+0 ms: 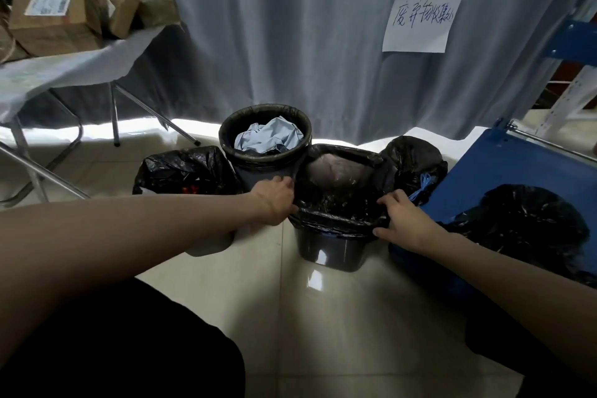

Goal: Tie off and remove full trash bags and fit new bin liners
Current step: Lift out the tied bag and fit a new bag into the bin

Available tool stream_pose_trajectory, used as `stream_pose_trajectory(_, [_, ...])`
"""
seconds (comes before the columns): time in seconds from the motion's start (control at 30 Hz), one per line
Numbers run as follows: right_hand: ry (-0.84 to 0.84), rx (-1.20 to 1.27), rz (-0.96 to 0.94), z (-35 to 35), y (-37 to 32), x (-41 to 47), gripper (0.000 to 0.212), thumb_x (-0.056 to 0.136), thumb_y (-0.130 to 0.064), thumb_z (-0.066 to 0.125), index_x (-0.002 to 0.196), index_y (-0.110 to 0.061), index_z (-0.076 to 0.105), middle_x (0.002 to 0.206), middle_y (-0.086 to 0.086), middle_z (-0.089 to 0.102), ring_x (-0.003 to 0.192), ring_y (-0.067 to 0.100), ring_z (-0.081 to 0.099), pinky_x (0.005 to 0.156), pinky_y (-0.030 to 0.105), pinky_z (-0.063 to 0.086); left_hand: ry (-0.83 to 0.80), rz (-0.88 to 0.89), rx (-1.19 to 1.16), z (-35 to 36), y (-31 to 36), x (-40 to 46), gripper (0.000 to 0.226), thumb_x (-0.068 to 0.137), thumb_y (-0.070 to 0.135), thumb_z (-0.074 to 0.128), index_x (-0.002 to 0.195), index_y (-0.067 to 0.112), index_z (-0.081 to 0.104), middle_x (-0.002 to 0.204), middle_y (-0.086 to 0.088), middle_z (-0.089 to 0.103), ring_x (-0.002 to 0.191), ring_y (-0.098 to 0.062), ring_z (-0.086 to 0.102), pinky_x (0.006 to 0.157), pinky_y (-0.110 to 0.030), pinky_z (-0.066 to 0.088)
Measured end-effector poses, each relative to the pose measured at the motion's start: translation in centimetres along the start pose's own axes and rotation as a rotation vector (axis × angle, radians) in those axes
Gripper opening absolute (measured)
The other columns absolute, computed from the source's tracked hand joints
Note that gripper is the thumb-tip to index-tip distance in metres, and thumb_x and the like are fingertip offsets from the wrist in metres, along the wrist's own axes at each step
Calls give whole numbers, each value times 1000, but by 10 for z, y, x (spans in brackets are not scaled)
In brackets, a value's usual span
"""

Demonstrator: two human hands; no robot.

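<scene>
A small dark square bin (331, 252) stands on the tiled floor with a black liner (339, 203) folded over its rim. My left hand (274, 200) grips the liner's edge at the bin's left side. My right hand (403, 220) grips the liner's edge at the right side. Behind it a round dark bin (265, 168) holds a black liner and crumpled pale blue paper (269, 136). A filled black bag (184, 171) sits to the left of the round bin, and another black bag (413, 161) with a blue tie sits behind my right hand.
A blue flat cart (517, 165) at the right carries a black bag (529, 226). A folding table (64, 71) with cardboard parcels stands at the back left. A grey curtain (290, 26) with a handwritten paper sign (420, 21) closes the back.
</scene>
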State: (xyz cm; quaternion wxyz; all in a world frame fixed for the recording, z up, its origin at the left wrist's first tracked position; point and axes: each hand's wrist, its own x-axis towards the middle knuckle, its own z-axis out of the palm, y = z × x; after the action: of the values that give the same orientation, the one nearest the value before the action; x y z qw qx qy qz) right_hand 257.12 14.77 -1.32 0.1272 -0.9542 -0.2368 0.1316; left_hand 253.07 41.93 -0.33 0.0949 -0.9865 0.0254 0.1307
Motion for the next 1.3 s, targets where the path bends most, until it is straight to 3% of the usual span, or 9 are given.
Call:
stream_pose_trajectory(0.17, [-27,-40,-12,-2,-9,29,70,87,-37,71,142,-10,36,137,10,32,113,34,55,99,44,46,19,-27,35,2,-12,9,54,100,46,41,136,5,44,137,-10,43,127,-28,42,100,-40,41])
stream_pose_trajectory(0.47, [-34,-28,-18,-8,-13,98,64,86,-20,71,140,-8,38,144,13,33,126,37,47,105,45,42,58,-101,-59,8,-36,36,56,100,46,41,136,3,44,137,-12,45,127,-30,42,102,-42,38])
stream_pose_trajectory(0.7, [315,-44,67,0,-15,140,40,87,0,59,125,-7,49,130,11,37,107,31,53,83,44,52,209,-197,-102,8,-25,79,55,100,48,38,131,4,50,130,-12,50,123,-30,46,100,-39,39])
stream_pose_trajectory(0.93, [548,57,137,18,-22,156,22,89,4,55,110,-5,56,114,12,48,101,29,54,77,37,46,293,-338,-120,11,-16,111,52,102,42,40,136,3,47,136,-13,46,124,-31,43,102,-38,36])
stream_pose_trajectory(1.1, [532,78,68,33,-25,157,39,89,4,50,128,-3,54,126,14,51,107,32,58,82,41,49,323,-352,-89,16,-26,125,53,102,43,37,136,3,47,135,-12,47,124,-30,41,102,-39,35])
stream_pose_trajectory(1.2, [429,48,28,32,-25,161,57,90,-1,51,146,-6,38,149,8,36,125,29,50,92,37,46,331,-381,-67,16,-33,131,56,101,45,35,136,3,47,135,-11,46,124,-29,39,100,-40,35])
stream_pose_trajectory(1.3, [359,48,4,28,-27,166,68,88,-2,53,152,-11,29,158,5,22,128,28,48,91,36,46,374,-395,-66,16,-39,134,57,99,46,39,136,4,46,134,-11,43,123,-29,39,99,-41,35])
